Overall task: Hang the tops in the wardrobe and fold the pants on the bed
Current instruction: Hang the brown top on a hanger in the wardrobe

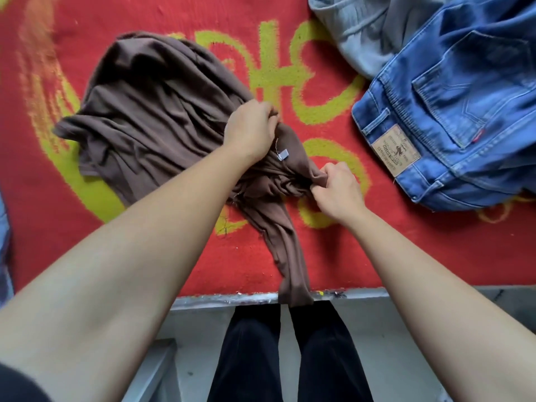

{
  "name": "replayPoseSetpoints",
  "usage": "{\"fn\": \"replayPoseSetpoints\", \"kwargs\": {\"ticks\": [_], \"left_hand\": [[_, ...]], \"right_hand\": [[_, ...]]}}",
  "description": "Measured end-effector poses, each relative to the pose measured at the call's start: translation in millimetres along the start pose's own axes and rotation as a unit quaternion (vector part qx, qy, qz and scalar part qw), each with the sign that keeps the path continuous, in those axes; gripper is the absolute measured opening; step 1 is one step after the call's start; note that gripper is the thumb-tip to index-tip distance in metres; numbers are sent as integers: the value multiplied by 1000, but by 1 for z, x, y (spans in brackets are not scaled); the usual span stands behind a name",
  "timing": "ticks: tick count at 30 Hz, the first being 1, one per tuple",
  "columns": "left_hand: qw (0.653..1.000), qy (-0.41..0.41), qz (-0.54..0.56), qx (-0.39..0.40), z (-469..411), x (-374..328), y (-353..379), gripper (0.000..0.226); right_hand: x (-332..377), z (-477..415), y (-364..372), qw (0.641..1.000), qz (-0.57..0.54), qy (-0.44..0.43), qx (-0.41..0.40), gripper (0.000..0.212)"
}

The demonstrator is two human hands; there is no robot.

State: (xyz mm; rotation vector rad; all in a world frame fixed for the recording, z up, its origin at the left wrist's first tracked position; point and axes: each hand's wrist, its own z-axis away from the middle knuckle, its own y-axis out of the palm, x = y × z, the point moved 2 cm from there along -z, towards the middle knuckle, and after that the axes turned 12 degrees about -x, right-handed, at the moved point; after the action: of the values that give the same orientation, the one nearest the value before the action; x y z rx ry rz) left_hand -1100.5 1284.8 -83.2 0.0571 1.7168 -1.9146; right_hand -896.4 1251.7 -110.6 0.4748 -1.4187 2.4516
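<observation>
Brown top [150, 111] crumpled on red bed cover [319, 248], left of centre, one strip trailing over the near edge | left hand [251, 129] grips its bunched fabric | right hand [338, 192] pinches a fold | blue jeans [452, 117] far right

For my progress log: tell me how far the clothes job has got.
Done: nothing shows as finished. In hand: the left hand and right hand both grip the brown top, bunched on the red blanket. To do: hanging that top; the blue jeans and the pale garment beside them lie unfolded.
</observation>
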Motion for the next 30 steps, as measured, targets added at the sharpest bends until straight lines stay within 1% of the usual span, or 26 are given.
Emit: {"fn": "replayPoseSetpoints", "kwargs": {"ticks": [2, 4, 6, 8, 9, 11, 12, 14, 15, 17, 20, 22, 23, 25, 27, 28, 30], "left_hand": [[993, -54, 89, -57, 25, 11, -17, 24], [977, -110, 155, -97, 46, 21, -38, 22], [963, -156, 178, -125, 67, 26, -66, 21], [949, -202, 191, -145, 80, 30, -83, 20], [939, -225, 204, -161, 87, 29, -98, 19], [921, -254, 231, -185, 101, 20, -140, 21], [917, -254, 236, -195, 109, 14, -163, 24], [918, -241, 228, -218, 126, 4, -209, 28], [918, -234, 224, -230, 135, -2, -231, 30], [909, -223, 230, -268, 157, -12, -278, 33], [891, -213, 234, -326, 195, -29, -345, 35], [886, -201, 228, -351, 220, -36, -382, 37], [884, -196, 223, -362, 234, -37, -397, 36], [878, -194, 206, -386, 262, -37, -423, 32], [871, -205, 191, -404, 293, -34, -443, 27], [868, -210, 182, -412, 309, -32, -452, 23], [864, -216, 161, -425, 345, -25, -466, 17]], "right_hand": [[5, 3, -9, 999, -37, 28, -7, 16], [16, 6, -23, 996, -82, 33, -13, 14], [34, 19, -43, 988, -152, 36, 12, 15], [49, 31, -56, 968, -236, 55, 58, 17], [62, 40, -68, 959, -268, 50, 74, 18], [91, 60, -97, 951, -294, 3, 101, 26], [106, 69, -111, 951, -287, -31, 109, 32], [134, 85, -141, 962, -249, -68, 91, 43], [146, 94, -156, 966, -231, -85, 81, 45], [173, 113, -187, 965, -200, -153, 73, 39], [211, 144, -232, 945, -157, -279, 72, 37], [236, 166, -255, 928, -132, -335, 94, 22], [247, 177, -262, 918, -118, -360, 114, 19], [269, 201, -270, 897, -64, -417, 133, 28], [288, 229, -277, 874, -7, -475, 105, 22], [296, 245, -281, 866, 3, -493, 81, 21], [310, 277, -288, 858, -26, -512, 34, 23]]}}
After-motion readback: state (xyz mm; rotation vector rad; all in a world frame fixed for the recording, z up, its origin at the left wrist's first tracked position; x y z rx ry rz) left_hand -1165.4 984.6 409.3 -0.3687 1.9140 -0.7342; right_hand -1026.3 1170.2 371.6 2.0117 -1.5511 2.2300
